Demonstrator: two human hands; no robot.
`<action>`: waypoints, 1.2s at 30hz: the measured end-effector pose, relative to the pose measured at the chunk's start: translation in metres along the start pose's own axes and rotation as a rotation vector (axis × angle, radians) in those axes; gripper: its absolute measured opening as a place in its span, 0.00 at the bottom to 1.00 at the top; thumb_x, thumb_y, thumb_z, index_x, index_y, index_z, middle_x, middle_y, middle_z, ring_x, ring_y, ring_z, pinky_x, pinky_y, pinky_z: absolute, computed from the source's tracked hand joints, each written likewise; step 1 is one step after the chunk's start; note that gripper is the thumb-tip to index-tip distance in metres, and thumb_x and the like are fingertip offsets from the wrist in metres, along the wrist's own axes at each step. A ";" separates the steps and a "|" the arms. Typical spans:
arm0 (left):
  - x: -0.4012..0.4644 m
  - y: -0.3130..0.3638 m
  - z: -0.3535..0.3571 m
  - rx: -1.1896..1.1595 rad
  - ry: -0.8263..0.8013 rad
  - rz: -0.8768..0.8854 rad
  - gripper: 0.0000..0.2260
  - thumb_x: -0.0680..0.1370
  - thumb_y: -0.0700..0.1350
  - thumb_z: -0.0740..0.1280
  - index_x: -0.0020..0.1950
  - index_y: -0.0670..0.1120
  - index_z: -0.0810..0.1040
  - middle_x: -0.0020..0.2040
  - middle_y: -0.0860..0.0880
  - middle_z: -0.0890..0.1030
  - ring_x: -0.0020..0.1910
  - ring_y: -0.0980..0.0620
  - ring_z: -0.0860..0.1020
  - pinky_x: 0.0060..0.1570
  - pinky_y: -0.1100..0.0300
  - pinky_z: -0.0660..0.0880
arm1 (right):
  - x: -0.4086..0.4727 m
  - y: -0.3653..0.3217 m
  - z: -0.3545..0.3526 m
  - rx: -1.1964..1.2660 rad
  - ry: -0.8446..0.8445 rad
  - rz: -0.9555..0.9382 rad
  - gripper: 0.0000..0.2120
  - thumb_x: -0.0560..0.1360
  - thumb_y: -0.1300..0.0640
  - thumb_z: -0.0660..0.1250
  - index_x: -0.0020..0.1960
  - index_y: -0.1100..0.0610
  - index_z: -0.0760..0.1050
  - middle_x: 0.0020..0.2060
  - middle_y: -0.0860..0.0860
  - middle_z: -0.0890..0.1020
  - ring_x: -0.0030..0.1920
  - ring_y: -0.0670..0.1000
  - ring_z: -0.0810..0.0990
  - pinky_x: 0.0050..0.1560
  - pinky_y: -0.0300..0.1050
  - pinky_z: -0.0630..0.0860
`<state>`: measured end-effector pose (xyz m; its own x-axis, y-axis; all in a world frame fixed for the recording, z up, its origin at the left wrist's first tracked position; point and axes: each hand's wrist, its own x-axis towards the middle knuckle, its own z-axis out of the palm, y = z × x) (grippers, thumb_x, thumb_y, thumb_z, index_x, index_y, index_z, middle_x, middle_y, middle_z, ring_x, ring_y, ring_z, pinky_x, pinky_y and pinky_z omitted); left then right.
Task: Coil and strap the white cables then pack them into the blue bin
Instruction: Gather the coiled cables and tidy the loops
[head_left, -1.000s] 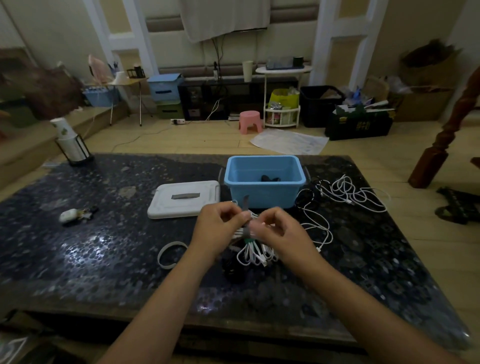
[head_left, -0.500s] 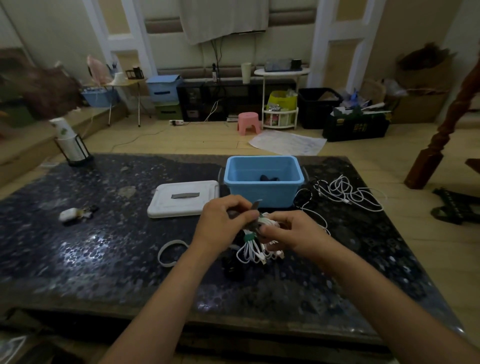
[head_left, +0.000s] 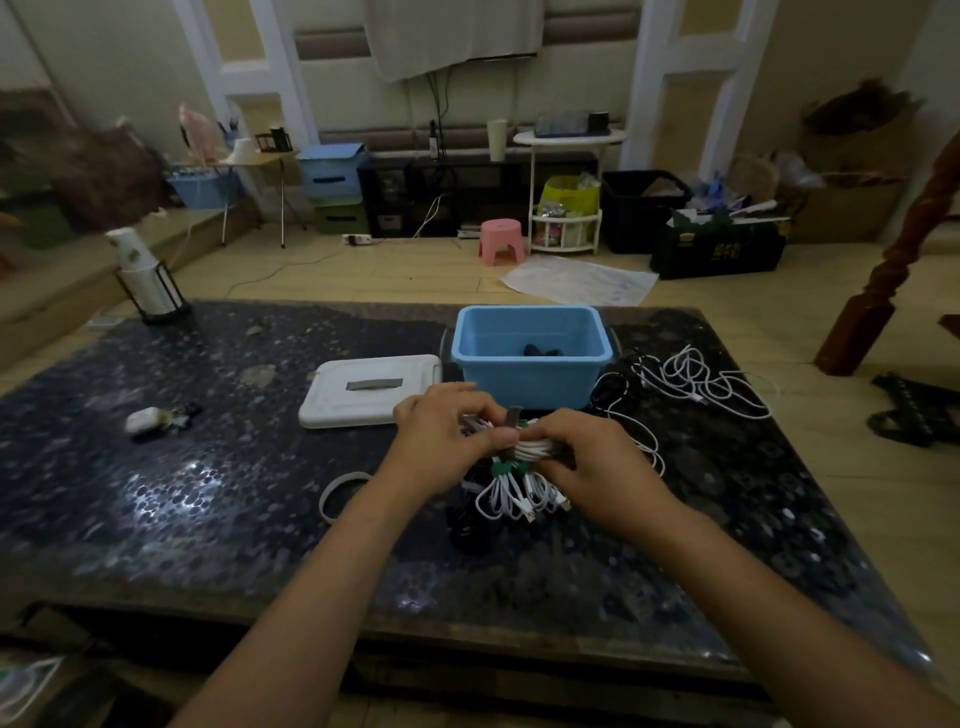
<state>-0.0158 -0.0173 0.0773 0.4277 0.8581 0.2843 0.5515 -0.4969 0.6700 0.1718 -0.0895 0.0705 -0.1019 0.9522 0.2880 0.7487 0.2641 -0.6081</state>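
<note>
A coiled white cable (head_left: 532, 448) is held level just in front of the blue bin (head_left: 530, 358). My left hand (head_left: 441, 441) grips its left end, with a dark strap (head_left: 511, 418) standing up between thumb and fingers. My right hand (head_left: 587, 457) grips the coil's right side. Below the hands lies a bundle of white cables (head_left: 511, 499) tied with a green strap. More loose white cables (head_left: 696, 382) sprawl to the right of the bin, which holds a small dark item (head_left: 540, 351).
The bin's white lid (head_left: 369, 389) lies left of the bin. A white band loop (head_left: 340, 491) sits on the dark speckled table (head_left: 182, 467) near my left wrist. A small white object with keys (head_left: 153, 418) lies far left; a cup holder (head_left: 143, 275) stands at the back-left corner.
The coil has turned level between my hands and my right hand has shifted along it to the right. The strap end now stands upright by my left fingers.
</note>
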 end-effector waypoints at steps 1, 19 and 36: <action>0.000 0.000 0.000 -0.053 -0.036 -0.033 0.05 0.69 0.57 0.75 0.37 0.62 0.80 0.42 0.61 0.82 0.50 0.59 0.79 0.53 0.57 0.72 | 0.000 0.000 0.000 -0.001 0.008 -0.014 0.13 0.75 0.60 0.73 0.58 0.49 0.82 0.50 0.47 0.83 0.50 0.48 0.80 0.53 0.44 0.77; -0.003 0.006 -0.005 -0.483 -0.251 -0.374 0.04 0.74 0.39 0.74 0.46 0.41 0.82 0.46 0.41 0.86 0.43 0.49 0.83 0.44 0.60 0.80 | -0.006 0.002 0.011 -0.019 0.111 -0.169 0.10 0.72 0.66 0.73 0.50 0.54 0.82 0.47 0.47 0.82 0.47 0.44 0.79 0.49 0.42 0.78; -0.007 -0.002 -0.023 -0.531 -0.658 -0.397 0.07 0.77 0.41 0.70 0.52 0.39 0.85 0.47 0.43 0.85 0.44 0.51 0.82 0.47 0.62 0.77 | -0.015 -0.005 0.017 -0.136 0.156 -0.416 0.08 0.72 0.66 0.67 0.46 0.54 0.75 0.47 0.50 0.80 0.46 0.53 0.79 0.41 0.51 0.78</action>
<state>-0.0363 -0.0191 0.0893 0.6871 0.6258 -0.3692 0.4140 0.0804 0.9067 0.1580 -0.1022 0.0566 -0.3200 0.7325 0.6008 0.7452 0.5862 -0.3179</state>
